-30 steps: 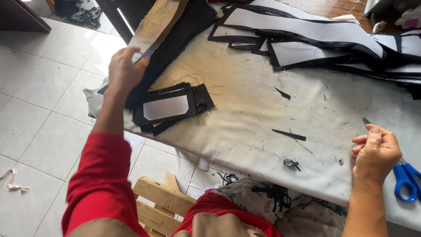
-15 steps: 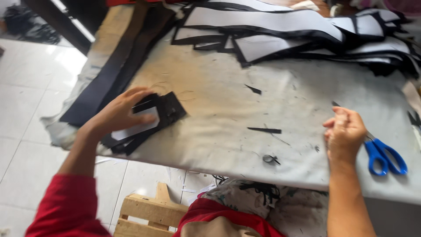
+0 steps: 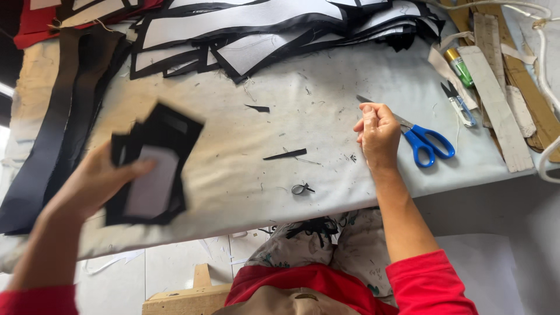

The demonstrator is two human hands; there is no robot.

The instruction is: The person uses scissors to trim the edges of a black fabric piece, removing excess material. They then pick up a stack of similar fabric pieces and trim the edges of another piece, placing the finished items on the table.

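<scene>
My left hand [image 3: 93, 184] holds a small stack of black-edged fabric pieces with white centres [image 3: 154, 166], lifted above the left part of the grey cloth-covered table [image 3: 233, 146]; hand and stack are motion-blurred. My right hand [image 3: 378, 133] rests on the table as a loose fist, fingers curled, with nothing visible in it. Blue-handled scissors [image 3: 426, 143] lie just to its right, their blades passing behind the hand.
A big pile of black-and-white cut fabric pieces [image 3: 256, 29] covers the far side. Long dark strips [image 3: 52, 128] hang at the left. Thread snips [image 3: 458, 102], a green tube [image 3: 461, 67] and wooden rulers [image 3: 496, 105] lie at the right. Black scraps [image 3: 286, 154] dot the middle.
My left hand has picked the small stack up off the table's left edge and carries it toward the middle. My right hand stays curled by the scissors. The view has shifted right.
</scene>
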